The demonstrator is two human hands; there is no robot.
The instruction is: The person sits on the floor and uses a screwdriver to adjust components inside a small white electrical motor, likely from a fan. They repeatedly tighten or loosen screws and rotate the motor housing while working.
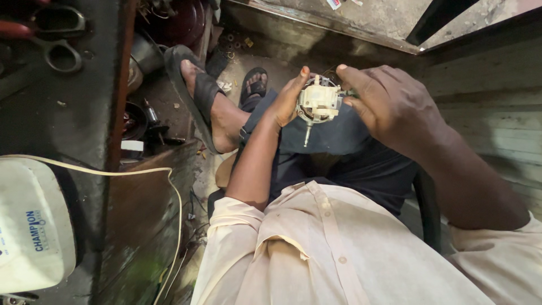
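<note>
I hold a small cream motor (318,103) above my lap, between both hands. My left hand (287,101) cups its left side; my right hand (389,107) has its grip clenched around the right. Its shaft (307,135) points near, toward me.

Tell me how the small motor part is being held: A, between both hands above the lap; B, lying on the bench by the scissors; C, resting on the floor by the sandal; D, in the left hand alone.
A: the left hand and the right hand close on the motor part from either side, over the lap, its shaft pointing down.
</note>
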